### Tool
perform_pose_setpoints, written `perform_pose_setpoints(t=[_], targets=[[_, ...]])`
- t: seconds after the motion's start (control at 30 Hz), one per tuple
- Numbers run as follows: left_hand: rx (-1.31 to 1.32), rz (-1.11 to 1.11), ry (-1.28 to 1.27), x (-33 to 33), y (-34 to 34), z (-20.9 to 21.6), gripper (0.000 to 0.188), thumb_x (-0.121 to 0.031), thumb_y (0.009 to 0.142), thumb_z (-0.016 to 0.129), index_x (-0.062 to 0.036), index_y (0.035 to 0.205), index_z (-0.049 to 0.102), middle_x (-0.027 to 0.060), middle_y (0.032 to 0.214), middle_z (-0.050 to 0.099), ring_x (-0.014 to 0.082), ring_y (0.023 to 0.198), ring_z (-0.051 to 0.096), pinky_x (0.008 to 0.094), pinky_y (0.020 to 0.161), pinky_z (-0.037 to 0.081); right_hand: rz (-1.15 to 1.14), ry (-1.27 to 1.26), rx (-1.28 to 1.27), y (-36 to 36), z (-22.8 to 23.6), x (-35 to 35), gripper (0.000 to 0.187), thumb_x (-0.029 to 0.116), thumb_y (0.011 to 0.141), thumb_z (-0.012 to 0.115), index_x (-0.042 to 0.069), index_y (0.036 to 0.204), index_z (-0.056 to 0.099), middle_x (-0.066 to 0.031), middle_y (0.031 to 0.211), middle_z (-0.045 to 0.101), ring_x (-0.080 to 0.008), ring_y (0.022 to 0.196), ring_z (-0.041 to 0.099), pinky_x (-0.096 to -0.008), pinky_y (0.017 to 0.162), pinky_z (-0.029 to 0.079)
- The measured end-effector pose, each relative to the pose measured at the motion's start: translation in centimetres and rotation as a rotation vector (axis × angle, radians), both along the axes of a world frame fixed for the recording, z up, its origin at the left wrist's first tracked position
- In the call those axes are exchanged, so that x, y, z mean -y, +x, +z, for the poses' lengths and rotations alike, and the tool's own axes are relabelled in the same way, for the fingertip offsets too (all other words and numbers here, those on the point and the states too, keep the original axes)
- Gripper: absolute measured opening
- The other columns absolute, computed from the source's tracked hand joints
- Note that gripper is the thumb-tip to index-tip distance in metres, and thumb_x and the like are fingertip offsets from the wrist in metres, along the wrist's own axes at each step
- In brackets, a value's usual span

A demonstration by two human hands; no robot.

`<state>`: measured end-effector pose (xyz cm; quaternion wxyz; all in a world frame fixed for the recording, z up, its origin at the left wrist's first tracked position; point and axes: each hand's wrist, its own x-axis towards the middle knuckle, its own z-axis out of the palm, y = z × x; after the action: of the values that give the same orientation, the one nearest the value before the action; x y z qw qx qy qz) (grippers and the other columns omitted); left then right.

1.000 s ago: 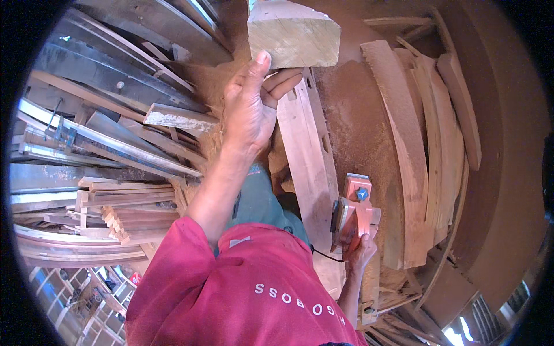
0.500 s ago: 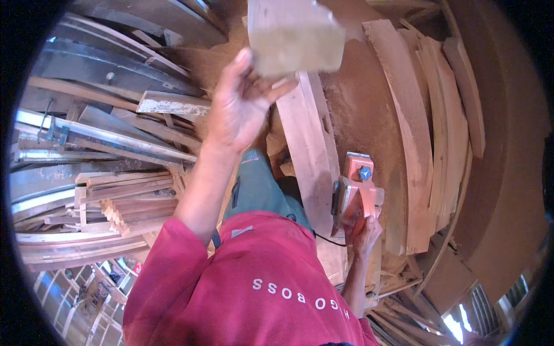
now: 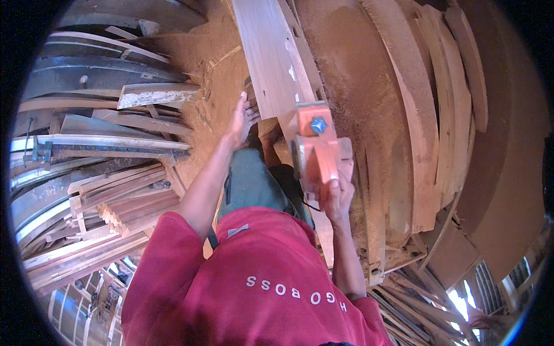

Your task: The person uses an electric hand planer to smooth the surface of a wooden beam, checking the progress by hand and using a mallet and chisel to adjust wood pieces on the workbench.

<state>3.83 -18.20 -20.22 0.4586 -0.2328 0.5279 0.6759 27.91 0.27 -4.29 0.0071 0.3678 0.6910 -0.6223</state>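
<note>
An orange electric hand planer [image 3: 324,155] with a blue knob is in my right hand [image 3: 339,197], which is wrapped round its rear handle. The planer's front reaches over the near end of a pale wooden board [image 3: 268,57]. Whether its sole touches the wood cannot be seen. That board lies lengthwise on a longer, thicker timber [image 3: 324,230], running away from me. My left hand [image 3: 239,122] is beside the board's near left corner, thumb up and fingers apart, holding nothing. Its fingertips are close to the corner; contact is unclear.
On the left, long planks [image 3: 104,144] and stacked wood strips [image 3: 138,207] point toward me. Sawdust [image 3: 213,75] covers the floor. More rough boards [image 3: 450,115] lean together on the right, with a large brown sheet [image 3: 508,115] beyond them. A black cord hangs below the planer.
The raised pale board has come down onto the thicker timber, and my left hand has let go and lowered. My right hand has brought the planer left and forward to the board's near end.
</note>
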Motion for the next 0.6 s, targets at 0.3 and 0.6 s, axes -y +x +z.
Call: perform_pose_setpoints(t=[0.3,0.6], targets=[[0.153,0.093,0.129,2.0,-3.0,-2.3,0.105,-0.079,0.090,0.027,0.0103,0.144,0.034,0.0263,0.145,0.043,0.0353,0.135,0.043,0.0457,0.117,0.028,0.140,-0.241,0.146,-4.8,-2.9,4.7,0.059,0.052,0.097,0.051,-0.003,0.116,0.061,-0.0142,0.079,0.065,-0.0259,0.068,0.065,-0.0382,0.063,0.051],[0.345,0.098,0.155,2.8,-3.8,-3.5,0.106,-0.082,0.089,0.026,0.0113,0.137,0.043,0.0265,0.132,0.055,0.0328,0.122,0.054,0.0421,0.110,0.037,0.265,-0.107,0.082,-3.5,-2.7,6.5,0.056,0.051,0.096,0.052,-0.002,0.107,0.063,-0.0167,0.070,0.064,-0.0284,0.067,0.066,-0.0425,0.061,0.050]])
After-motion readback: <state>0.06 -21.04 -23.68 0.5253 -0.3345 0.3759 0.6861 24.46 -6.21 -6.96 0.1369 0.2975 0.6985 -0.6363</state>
